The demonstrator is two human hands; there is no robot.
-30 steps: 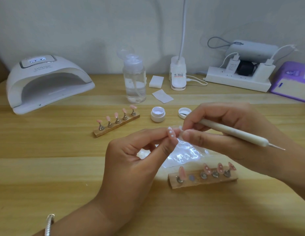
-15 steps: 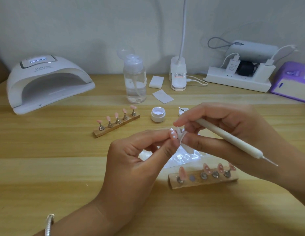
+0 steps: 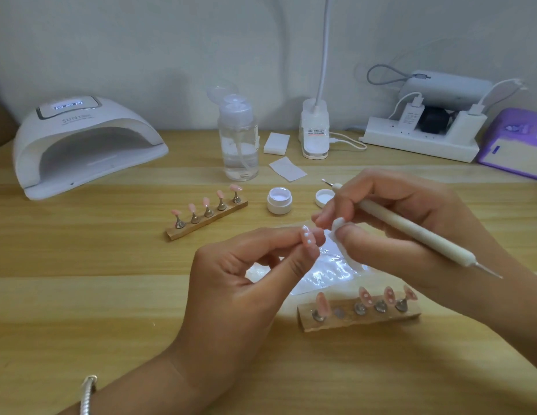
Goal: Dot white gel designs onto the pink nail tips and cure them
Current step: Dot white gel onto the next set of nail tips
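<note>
My left hand (image 3: 240,283) pinches a pink nail tip (image 3: 307,239) with white dots on it between thumb and fingers. My right hand (image 3: 405,229) holds a white dotting tool (image 3: 411,232) across its fingers and also pinches a small white wipe (image 3: 339,224) close to that tip. A near wooden holder (image 3: 358,317) carries several pink tips, some dotted, with one stand bare. A far wooden holder (image 3: 206,218) carries several plain pink tips. An open jar of white gel (image 3: 279,200) stands beside its lid (image 3: 324,197). The white curing lamp (image 3: 81,145) sits at the back left.
A clear pump bottle (image 3: 238,142), white pads (image 3: 276,142), a loose wipe (image 3: 286,169) and a desk lamp base (image 3: 314,133) stand at the back. A power strip (image 3: 420,142) and a purple box (image 3: 516,145) are at the back right. A clear plastic sheet (image 3: 324,271) lies under my hands.
My right hand has turned the dotting tool so its far end points up past the lid, and has drawn the wipe a little away from the dotted tip. My left hand stayed put.
</note>
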